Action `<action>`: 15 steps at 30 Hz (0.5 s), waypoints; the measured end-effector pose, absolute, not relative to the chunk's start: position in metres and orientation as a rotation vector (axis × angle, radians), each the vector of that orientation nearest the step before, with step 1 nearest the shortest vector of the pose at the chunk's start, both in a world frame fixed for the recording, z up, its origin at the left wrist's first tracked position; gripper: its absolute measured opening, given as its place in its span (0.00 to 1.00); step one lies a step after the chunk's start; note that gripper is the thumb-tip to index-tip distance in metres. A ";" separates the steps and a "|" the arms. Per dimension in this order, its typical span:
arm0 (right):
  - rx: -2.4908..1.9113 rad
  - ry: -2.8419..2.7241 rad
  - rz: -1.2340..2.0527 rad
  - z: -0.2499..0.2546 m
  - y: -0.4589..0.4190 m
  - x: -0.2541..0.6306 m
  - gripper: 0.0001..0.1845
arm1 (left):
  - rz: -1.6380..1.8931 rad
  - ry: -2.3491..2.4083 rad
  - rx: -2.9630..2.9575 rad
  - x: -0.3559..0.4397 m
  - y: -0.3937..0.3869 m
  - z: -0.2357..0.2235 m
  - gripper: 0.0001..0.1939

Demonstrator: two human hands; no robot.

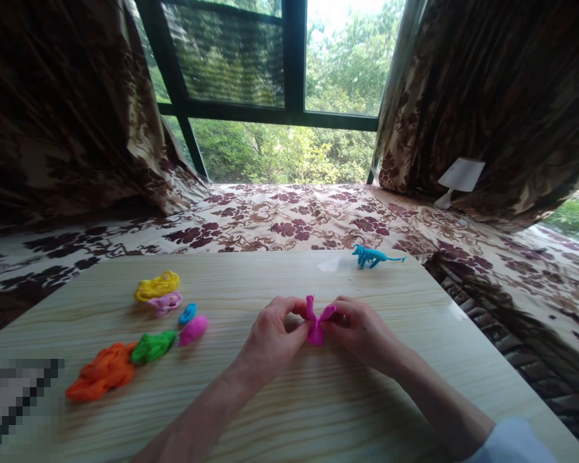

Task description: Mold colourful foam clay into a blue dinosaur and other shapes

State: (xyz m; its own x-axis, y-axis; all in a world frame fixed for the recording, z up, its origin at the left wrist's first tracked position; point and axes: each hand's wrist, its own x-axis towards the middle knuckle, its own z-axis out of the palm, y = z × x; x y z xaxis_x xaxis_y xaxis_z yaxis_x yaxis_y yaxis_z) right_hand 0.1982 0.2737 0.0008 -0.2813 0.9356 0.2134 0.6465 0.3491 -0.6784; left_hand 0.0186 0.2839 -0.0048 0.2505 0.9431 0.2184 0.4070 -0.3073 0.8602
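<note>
Between my two hands is a small piece of bright pink modelling clay [316, 333], with a rounded lower part and two prongs rising from it like ears. My left hand [276, 331] pinches its left side between thumb and fingers. From the other side, my right hand [364, 331] pinches the right prong, which leans outward. Parts of the clay are hidden behind my fingertips. To the left lie a separate pink lump [193, 330], a small blue ring-like piece [188, 313], a green lump [153, 347] and a large orange lump [101, 372].
Yellow clay strands [157, 286] and a pale pink clump [165, 303] lie at the back left of the wooden table [251, 276]. A blue four-legged clay animal [369, 256] with a long tail stands near the back right edge. Beyond are a patterned cloth and a white lamp [462, 175].
</note>
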 end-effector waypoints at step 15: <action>-1.363 -2.036 0.606 -0.001 0.274 0.199 0.07 | 0.806 1.169 2.169 0.012 0.298 0.002 0.07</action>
